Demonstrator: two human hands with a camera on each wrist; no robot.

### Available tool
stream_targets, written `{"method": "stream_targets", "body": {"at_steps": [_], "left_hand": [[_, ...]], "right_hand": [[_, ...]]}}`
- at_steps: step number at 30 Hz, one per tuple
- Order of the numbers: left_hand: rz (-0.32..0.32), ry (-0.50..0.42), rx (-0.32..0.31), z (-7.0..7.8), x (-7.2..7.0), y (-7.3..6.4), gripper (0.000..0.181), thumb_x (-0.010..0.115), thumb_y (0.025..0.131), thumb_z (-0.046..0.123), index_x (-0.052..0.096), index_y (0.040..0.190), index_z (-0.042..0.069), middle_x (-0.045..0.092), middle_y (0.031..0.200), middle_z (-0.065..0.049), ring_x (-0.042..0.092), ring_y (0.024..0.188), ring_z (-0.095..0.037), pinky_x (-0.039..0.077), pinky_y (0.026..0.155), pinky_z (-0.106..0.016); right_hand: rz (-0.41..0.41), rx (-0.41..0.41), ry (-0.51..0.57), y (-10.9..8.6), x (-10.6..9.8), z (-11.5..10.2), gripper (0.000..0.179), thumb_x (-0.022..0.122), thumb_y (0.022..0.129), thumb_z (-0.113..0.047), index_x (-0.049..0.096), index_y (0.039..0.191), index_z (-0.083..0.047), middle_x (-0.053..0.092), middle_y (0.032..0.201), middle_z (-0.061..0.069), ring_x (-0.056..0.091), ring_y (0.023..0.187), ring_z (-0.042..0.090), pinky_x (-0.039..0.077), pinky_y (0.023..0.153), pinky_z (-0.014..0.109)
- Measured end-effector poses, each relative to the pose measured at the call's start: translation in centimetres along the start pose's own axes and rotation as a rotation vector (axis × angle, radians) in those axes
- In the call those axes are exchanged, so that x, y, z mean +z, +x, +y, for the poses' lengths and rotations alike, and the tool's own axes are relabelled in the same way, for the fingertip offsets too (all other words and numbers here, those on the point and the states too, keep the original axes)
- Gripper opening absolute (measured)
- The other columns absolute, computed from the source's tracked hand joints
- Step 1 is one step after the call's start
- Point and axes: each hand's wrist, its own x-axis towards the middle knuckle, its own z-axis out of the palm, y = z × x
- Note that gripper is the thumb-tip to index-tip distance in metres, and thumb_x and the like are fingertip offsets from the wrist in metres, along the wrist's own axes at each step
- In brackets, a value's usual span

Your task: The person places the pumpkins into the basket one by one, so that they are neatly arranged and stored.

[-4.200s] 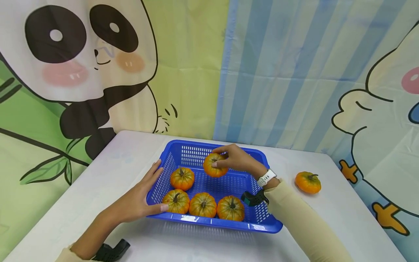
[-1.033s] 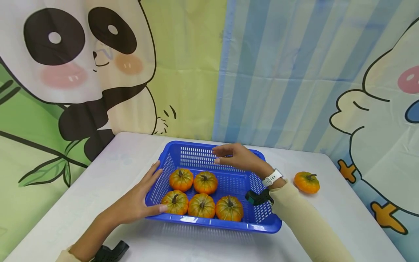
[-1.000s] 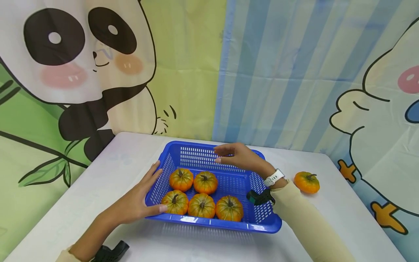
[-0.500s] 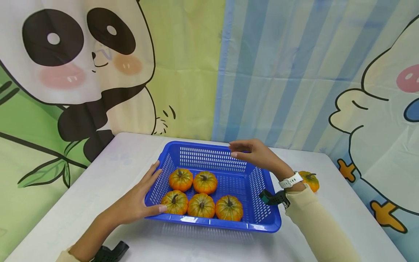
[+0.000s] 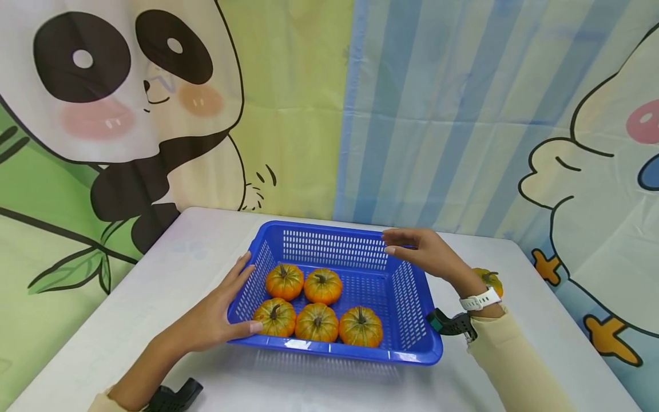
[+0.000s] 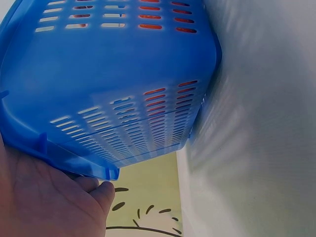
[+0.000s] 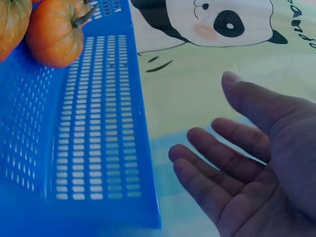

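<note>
In the head view a blue plastic basket (image 5: 355,356) stands on the white table with several small orange-green pumpkins (image 5: 318,322) inside, in its left and front part. My left hand (image 5: 218,317) holds its left rim near the front corner, thumb over the edge; the left wrist view shows the palm (image 6: 49,197) against the outside of the rim. My right hand (image 5: 424,252) hovers by the back right corner with loosely bent fingers, holding nothing. In the right wrist view its fingers (image 7: 222,153) are apart from the basket. Another pumpkin (image 5: 494,281) lies right of the basket, partly hidden behind the right wrist.
The white table (image 5: 195,246) extends around the basket. Behind it hangs a cartoon curtain (image 5: 293,114) with a panda and a white bird. Both wrists carry black straps (image 5: 450,323) with a camera; the right also wears a white band (image 5: 480,300).
My right hand set its pumpkin down in the basket's back row, let go, and moved right toward the back right corner. The left hand has stayed at the rim.
</note>
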Motion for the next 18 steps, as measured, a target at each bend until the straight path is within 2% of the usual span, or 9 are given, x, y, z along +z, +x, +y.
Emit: {"method": "stream_targets", "body": {"at_steps": [3, 9, 18], "left_hand": [[0.001, -0.006, 0.006, 0.0, 0.0, 0.0, 0.101, 0.071, 0.081, 0.046, 0.016, 0.156, 0.008, -0.001, 0.163, -0.004, 0.014, 0.143, -0.045, 0.028, 0.100, -0.069], [-0.001, -0.011, 0.010, -0.1, 0.0, 0.0, 0.101, 0.071, 0.080, 0.046, 0.016, 0.156, 0.008, -0.001, 0.163, -0.005, 0.014, 0.143, -0.045, 0.028, 0.100, -0.068], [0.000, -0.008, 0.007, 0.0, 0.0, 0.0, 0.101, 0.071, 0.080, 0.046, 0.016, 0.156, 0.008, -0.001, 0.163, -0.004, 0.014, 0.143, -0.045, 0.027, 0.101, -0.069]], "right_hand": [[0.028, 0.020, 0.003, -0.6, -0.6, 0.1, 0.052, 0.065, 0.094, -0.034, 0.056, 0.136, -0.004, 0.061, 0.129, 0.014, 0.058, 0.118, 0.033, 0.050, 0.093, 0.048], [0.073, 0.123, 0.037, -1.9, -1.7, 0.3, 0.054, 0.064, 0.094, -0.039, 0.056, 0.137, -0.009, 0.059, 0.132, 0.010, 0.056, 0.121, 0.032, 0.045, 0.097, 0.053], [0.147, 0.122, 0.033, -3.8, -2.6, 1.5, 0.054, 0.062, 0.095, -0.039, 0.055, 0.138, -0.005, 0.058, 0.133, 0.013, 0.057, 0.120, 0.034, 0.047, 0.095, 0.052]]}}
